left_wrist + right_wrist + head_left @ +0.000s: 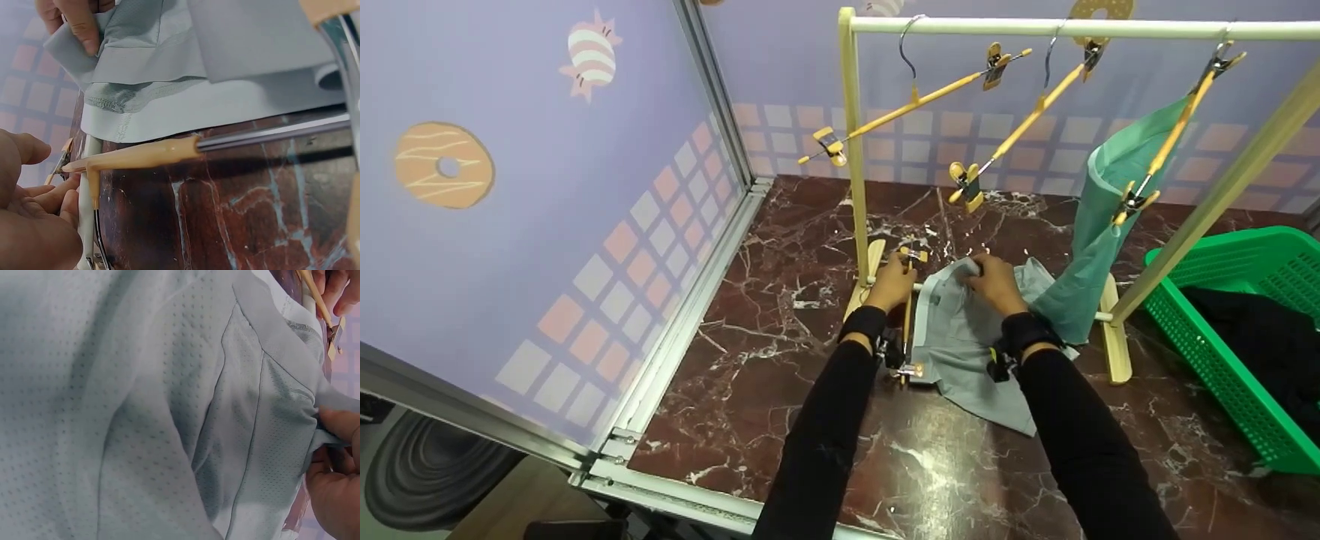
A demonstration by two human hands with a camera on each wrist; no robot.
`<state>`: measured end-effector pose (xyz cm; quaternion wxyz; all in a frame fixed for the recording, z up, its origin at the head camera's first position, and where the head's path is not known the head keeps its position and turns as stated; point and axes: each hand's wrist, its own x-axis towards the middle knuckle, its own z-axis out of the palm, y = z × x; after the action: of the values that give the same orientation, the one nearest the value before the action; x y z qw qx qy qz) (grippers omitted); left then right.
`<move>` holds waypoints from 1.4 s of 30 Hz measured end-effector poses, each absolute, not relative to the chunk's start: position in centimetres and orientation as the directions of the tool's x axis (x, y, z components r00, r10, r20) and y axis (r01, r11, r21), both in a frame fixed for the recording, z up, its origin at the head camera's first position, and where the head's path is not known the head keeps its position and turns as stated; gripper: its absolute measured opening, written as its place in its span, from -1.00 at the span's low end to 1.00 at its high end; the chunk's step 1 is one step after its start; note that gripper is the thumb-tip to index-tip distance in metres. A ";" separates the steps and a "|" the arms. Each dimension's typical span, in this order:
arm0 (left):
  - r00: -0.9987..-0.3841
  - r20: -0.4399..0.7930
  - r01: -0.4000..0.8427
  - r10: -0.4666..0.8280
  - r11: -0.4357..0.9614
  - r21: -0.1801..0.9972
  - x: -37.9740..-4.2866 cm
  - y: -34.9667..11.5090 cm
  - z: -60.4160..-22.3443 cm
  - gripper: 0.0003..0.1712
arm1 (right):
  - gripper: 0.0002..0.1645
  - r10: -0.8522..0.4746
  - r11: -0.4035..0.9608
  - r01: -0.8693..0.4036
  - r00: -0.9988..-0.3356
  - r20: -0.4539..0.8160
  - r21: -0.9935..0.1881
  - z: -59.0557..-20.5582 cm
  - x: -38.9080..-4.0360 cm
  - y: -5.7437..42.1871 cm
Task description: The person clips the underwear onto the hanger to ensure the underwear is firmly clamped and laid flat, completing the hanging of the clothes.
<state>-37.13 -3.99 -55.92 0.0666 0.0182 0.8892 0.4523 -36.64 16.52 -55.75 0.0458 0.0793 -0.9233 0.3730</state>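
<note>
Light grey shorts (979, 337) of perforated fabric lie on the marbled table, waistband towards the left. My right hand (996, 283) pinches the far end of the waistband between thumb and fingers, also visible in the right wrist view. Alongside the waistband lies a clip hanger (907, 322) with a yellow-sleeved bar, a clip at each end. My left hand (892, 283) has its fingers curled at the bar beside the far clip (913, 255), with the thumb apart in the left wrist view. The near clip (910, 370) overlaps the shorts' near corner.
Above stands a wooden rack (851, 150), its lower rail behind my hands. Two bare clip hangers (937, 94) hang from its top rail. A third holds a green garment (1099, 225), which drapes down beside the shorts. At right sits a green basket (1200, 337) with dark cloth inside.
</note>
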 end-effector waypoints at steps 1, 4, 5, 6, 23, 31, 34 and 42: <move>-0.990 -0.108 -0.035 0.093 0.576 0.817 -37.1 -4.1 -55.9 -0.45 | -0.68 -0.107 0.706 -0.175 -0.984 0.142 -0.686 -55.8 -36.7 16.5; -0.989 -0.126 -0.063 0.082 0.536 0.842 -37.1 -4.2 -55.7 -0.45 | -0.82 -0.078 0.699 -0.164 -0.985 0.154 -0.696 -55.7 -36.7 16.3; -0.988 -0.131 -0.072 0.077 0.520 0.851 -37.2 -4.2 -55.7 -0.44 | -0.81 -0.068 0.694 -0.151 -0.987 0.145 -0.704 -55.7 -36.7 16.3; -0.988 -0.136 -0.081 0.074 0.502 0.861 -37.2 -4.3 -55.6 -0.43 | -0.77 -0.062 0.690 -0.142 -0.989 0.137 -0.710 -55.6 -36.7 16.3; -0.971 -0.206 -0.194 0.122 0.105 0.975 -37.5 -5.6 -55.0 -0.29 | -0.67 -0.054 0.597 -0.014 -0.998 -0.023 -0.802 -55.9 -36.2 17.2; -0.954 -0.272 -0.294 0.129 -0.201 0.934 -38.1 -5.5 -54.7 -0.30 | -0.69 0.058 0.488 0.092 -0.996 -0.073 -0.868 -55.3 -35.9 16.8; -0.947 -0.292 -0.322 0.137 -0.366 0.873 -38.1 -5.4 -54.4 -0.33 | -0.60 0.055 0.454 0.113 -0.994 -0.099 -0.884 -54.9 -35.9 16.9; -0.944 -0.295 -0.330 0.149 -0.448 0.831 -37.8 -4.2 -53.4 -0.57 | -0.57 0.117 0.355 0.157 -0.986 -0.123 -0.922 -53.6 -36.4 16.6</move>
<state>-37.78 -4.23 -53.35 0.1414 -0.0895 0.5061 0.8461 -36.36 16.62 -53.59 -0.0179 -0.0830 -0.8228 0.5620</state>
